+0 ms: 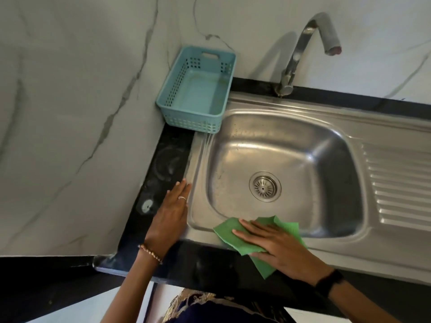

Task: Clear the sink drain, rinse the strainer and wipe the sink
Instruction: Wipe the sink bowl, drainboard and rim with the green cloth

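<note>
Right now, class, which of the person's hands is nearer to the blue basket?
Left. The left hand lies flat on the counter edge beside the sink, below the blue basket. The right hand presses the green cloth on the sink's front rim, farther away.

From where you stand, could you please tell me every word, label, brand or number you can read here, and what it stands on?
None: no readable text shows anywhere.
Blue perforated plastic basket: no label.
Curved steel tap: no brand mark visible.
Stainless steel sink and round metal drain strainer: no stamp visible.
Green wiping cloth: plain.
Black wristband: nothing legible.
</note>
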{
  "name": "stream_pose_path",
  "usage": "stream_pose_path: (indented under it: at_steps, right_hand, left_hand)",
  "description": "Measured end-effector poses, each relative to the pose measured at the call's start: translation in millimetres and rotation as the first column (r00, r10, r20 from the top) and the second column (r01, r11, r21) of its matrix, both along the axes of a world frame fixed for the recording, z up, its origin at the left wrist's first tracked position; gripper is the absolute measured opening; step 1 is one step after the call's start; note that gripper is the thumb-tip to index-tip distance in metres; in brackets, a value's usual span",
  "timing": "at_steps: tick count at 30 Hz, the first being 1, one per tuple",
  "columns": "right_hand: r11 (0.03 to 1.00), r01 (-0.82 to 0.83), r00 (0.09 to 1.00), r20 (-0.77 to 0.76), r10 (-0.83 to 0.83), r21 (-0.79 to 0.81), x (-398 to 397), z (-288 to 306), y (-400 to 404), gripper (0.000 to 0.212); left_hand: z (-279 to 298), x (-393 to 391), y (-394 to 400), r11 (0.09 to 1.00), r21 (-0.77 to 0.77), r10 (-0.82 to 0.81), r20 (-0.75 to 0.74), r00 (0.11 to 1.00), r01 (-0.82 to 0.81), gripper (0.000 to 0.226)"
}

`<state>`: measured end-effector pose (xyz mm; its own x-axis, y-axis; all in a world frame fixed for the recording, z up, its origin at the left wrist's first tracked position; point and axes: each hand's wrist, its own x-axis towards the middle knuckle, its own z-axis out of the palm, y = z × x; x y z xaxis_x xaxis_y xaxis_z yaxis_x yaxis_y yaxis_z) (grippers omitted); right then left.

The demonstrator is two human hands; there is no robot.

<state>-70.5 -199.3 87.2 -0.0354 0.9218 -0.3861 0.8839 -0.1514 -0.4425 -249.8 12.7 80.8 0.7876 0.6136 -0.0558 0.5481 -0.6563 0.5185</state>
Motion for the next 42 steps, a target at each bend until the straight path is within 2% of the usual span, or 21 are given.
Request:
stream_pose_path:
  at_steps: [6,11,14,17,18,21,23,24,26,27,28,29,33,35,37,40,42]
  right_hand:
    - [0.994,0.085,0.995,-0.062,-0.081,0.066,-35,-4,66,0.048]
    - [0.92,0.37,0.929,-0.091,-0.36,0.133,-62,-20,112,0.055]
    - [0.822,0.565,0.798,-0.308,-0.519,0.078,-51,-24,156,0.058]
    - [0.701,0.711,0.547,-0.581,-0.602,-0.056,-29,-14,190,0.053]
    - [0.681,0.728,0.487,-0.639,-0.596,-0.08,-26,-10,195,0.053]
    - [0.71,0.696,0.408,-0.754,-0.515,-0.108,-31,-12,184,0.055]
    - [0.746,0.643,0.4,-0.753,-0.522,-0.176,-39,-18,164,0.053]
    - [0.771,0.603,0.443,-0.716,-0.539,-0.207,-41,-21,153,0.053]
    - [0.829,0.521,0.598,-0.606,-0.525,-0.204,-42,-25,135,0.058]
    - [0.838,0.511,0.622,-0.59,-0.514,-0.192,-40,-29,131,0.058]
    - [0.832,0.519,0.599,-0.611,-0.518,-0.196,-38,-30,131,0.057]
    - [0.811,0.541,0.528,-0.66,-0.534,-0.222,-37,-30,134,0.054]
    - [0.682,0.618,0.116,-0.813,-0.571,-0.391,-24,-30,166,0.046]
    - [0.638,0.651,-0.019,-0.849,-0.528,-0.411,-9,-35,186,0.038]
    - [0.59,0.707,-0.043,-0.857,-0.514,-0.389,11,-41,212,0.023]
    - [0.525,0.764,-0.053,-0.846,-0.53,-0.377,45,-56,250,0.035]
    - [0.5,0.788,-0.084,-0.868,-0.489,-0.358,64,-65,272,0.049]
  left_hand:
    - [5,3,-1,0.996,-0.067,0.066,0.033,0.997,-0.064,0.051]
    - [7,10,-3,0.998,-0.016,0.065,-0.083,0.994,-0.067,0.056]
    - [12,17,-1,0.998,0.014,0.065,-0.166,0.984,-0.063,0.059]
    - [15,26,3,0.998,0.043,0.061,-0.197,0.979,-0.053,0.058]
    - [15,30,6,0.998,0.042,0.059,-0.191,0.98,-0.052,0.055]
    - [14,46,14,0.999,0.01,0.047,-0.142,0.989,-0.046,0.053]
    - [12,60,20,1.0,0.013,0.028,-0.133,0.991,-0.027,0.052]
    - [11,68,23,1.0,0.015,0.016,-0.142,0.99,-0.014,0.054]
    - [9,81,27,1.0,0.027,0.006,-0.153,0.988,-0.002,0.068]
    - [8,87,30,0.999,0.034,0.004,-0.153,0.988,0.001,0.074]
    - [7,91,32,0.999,0.038,0.001,-0.147,0.989,0.005,0.076]
    - [6,95,33,0.999,0.035,-0.003,-0.134,0.991,0.008,0.077]
    - [4,102,34,0.999,-0.035,0.035,-0.013,0.999,-0.035,0.07]
    - [2,102,32,0.996,-0.061,0.063,-0.01,0.998,-0.063,0.067]
    - [-1,101,30,0.996,-0.047,0.07,-0.072,0.995,-0.074,0.068]
    - [-3,103,27,0.995,0.093,0.064,-0.192,0.979,-0.046,0.07]
    - [-2,106,27,0.994,0.103,0.068,-0.215,0.974,-0.046,0.071]
